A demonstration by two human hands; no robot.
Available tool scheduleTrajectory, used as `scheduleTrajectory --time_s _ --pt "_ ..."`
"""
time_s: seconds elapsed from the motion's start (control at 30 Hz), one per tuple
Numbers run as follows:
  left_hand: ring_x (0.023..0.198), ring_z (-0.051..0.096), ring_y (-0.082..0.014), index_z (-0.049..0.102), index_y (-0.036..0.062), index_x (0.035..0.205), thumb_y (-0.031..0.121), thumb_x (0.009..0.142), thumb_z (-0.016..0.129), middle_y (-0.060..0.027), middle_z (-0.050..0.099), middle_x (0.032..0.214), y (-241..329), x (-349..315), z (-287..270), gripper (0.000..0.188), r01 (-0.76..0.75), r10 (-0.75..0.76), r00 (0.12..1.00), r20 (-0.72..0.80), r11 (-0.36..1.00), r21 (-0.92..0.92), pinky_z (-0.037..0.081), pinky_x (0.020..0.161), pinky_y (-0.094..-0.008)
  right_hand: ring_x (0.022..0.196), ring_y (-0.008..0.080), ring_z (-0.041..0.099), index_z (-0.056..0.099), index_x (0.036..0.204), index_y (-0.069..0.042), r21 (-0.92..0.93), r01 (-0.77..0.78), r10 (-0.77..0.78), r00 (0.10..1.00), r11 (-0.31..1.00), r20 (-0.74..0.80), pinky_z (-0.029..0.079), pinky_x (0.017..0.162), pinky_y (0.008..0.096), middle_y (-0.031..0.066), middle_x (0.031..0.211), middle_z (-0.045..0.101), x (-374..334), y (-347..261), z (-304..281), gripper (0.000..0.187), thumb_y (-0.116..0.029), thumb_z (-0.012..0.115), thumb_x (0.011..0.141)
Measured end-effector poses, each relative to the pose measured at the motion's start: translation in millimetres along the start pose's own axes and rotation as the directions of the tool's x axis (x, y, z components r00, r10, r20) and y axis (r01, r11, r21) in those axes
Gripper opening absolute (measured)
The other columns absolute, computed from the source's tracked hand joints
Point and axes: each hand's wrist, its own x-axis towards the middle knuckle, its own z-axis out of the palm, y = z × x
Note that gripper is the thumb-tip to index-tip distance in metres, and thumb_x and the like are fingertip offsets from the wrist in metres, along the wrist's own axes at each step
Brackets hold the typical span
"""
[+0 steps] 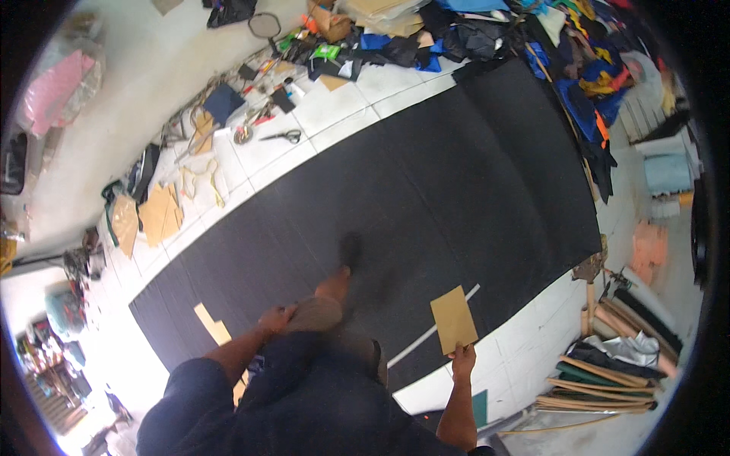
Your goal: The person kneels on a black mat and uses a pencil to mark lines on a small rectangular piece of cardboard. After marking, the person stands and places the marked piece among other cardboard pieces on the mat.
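A large black sheet (365, 205) of fabric-like material is spread over the floor, and my foot rests on it. My right hand (461, 356) pinches the lower edge of a tan rectangular card (454, 321), held above the sheet's near edge. Partly behind the card, a thin white strip (414, 346) runs slantwise across the sheet. My left hand (277, 318) is beside my bent knee; its fingers are too blurred to make out. Left of that arm, a long pale tan card piece (211, 323) lies on the sheet, partly hidden by the arm.
Scissors (285, 137), a tape roll (242, 134) and tan card pieces (160, 214) lie on white tiles (319, 114) beyond the sheet. Heaped fabric scraps (585, 83) fill the far right. Rolls of material (601, 384) are stacked at the right.
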Motion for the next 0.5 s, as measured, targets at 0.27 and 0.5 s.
scheduleTrajectory --time_s 0.27,0.5 --pt "0.129 0.058 -0.0429 0.058 -0.0005 0.136 0.067 0.097 0.045 -0.0310 0.060 0.134 90.4 -24.8 -51.8 0.079 0.005 -0.005 1.000 0.006 1.000 0.026 0.045 0.109 -0.0495 0.082 0.0196 0.069 0.056 0.132 0.003 -0.007 -0.142 0.141 0.989 0.990 -0.044 0.058 0.059 0.0317 0.0126 0.107 0.070 35.2 -77.2 -37.2 0.032 -0.010 0.054 0.103" --pt "0.139 0.046 -0.0476 0.042 0.0203 0.153 0.068 0.096 0.045 -0.0287 0.033 0.159 120.4 -32.9 -48.1 0.075 -0.219 0.187 0.964 0.188 0.961 0.168 0.038 0.116 -0.0519 0.060 0.0182 0.064 0.057 0.128 -0.007 -0.277 -0.039 0.125 0.945 0.960 0.301 0.046 0.047 0.0288 0.0116 0.092 0.069 121.8 -100.0 -57.6 0.034 -0.028 0.059 0.101"
